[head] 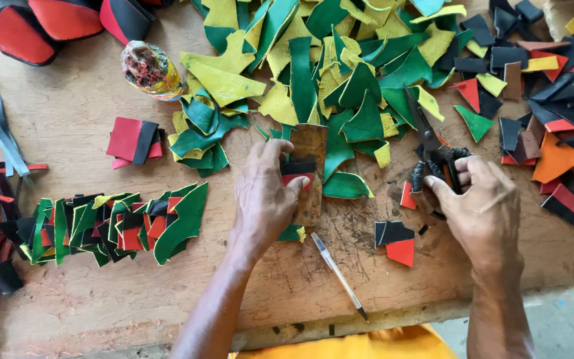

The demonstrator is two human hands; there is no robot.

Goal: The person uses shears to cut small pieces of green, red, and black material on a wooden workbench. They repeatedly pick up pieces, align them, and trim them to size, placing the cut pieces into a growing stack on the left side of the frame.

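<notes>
The left hand (264, 196) is pressing its fingers (275, 151) flat on a black and red piece (298, 170), which is lying on a brown card (310, 174). The right hand (483, 206) is closing its fingers around scissors (433, 149), just right of the card. A pen (339, 274) is lying below the card on the worktop (74, 133).

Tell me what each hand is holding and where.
Right hand grips the scissors by their wrapped handles; left hand presses flat on a brown template.
</notes>
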